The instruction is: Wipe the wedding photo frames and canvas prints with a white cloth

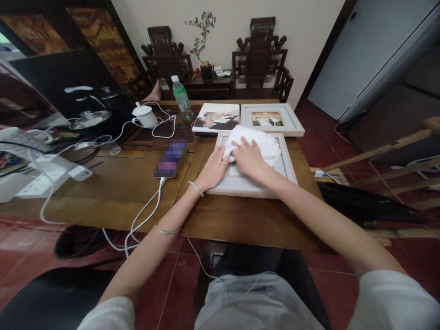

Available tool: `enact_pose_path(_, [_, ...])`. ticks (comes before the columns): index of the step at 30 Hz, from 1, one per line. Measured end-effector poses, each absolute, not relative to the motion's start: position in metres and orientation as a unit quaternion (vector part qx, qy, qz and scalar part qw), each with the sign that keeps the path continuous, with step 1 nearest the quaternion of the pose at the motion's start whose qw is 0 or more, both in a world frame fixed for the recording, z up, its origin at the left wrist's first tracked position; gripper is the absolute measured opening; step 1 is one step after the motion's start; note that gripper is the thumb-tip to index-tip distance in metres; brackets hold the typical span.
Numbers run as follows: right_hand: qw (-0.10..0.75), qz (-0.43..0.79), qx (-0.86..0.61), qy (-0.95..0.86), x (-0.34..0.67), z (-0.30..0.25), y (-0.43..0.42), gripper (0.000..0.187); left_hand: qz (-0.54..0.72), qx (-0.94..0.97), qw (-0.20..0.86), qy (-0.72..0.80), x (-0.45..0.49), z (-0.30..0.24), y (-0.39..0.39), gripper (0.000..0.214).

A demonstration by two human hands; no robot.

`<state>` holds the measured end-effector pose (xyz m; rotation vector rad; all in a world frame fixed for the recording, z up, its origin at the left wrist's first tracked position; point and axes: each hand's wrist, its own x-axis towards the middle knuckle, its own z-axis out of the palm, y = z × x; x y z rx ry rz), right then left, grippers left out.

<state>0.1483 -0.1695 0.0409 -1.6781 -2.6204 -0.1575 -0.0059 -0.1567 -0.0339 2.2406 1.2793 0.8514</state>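
A white-framed picture [285,167] lies flat on the wooden table [120,192] in front of me. My left hand [213,169] rests on the frame's left edge, fingers stretched flat. My right hand [250,158] presses down on a white cloth [266,144] bunched over the frame's upper part, fingers curled onto the cloth. Behind it lie a second white frame [295,120] with a small photo and an unframed photo print [216,117].
A phone [171,158] with a white cable [144,215] lies left of the frame. Farther back stand a green bottle [182,100] and a white cup [146,115]. A power strip [57,170] and cookware crowd the left. Dark carved chairs [259,59] line the wall.
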Motion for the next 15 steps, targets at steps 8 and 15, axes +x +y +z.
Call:
enact_pose_path(8, [0.034,-0.063,-0.502,-0.862,0.134,0.029,-0.112,0.046,0.289,0.853,0.132,0.414,-0.011,-0.038,-0.153,0.045])
enact_pose_path(15, [0.02,-0.095,-0.546,-0.832,0.177,0.022,-0.111,0.048,0.304,0.847,0.154,0.408,-0.019,-0.049,-0.147,0.048])
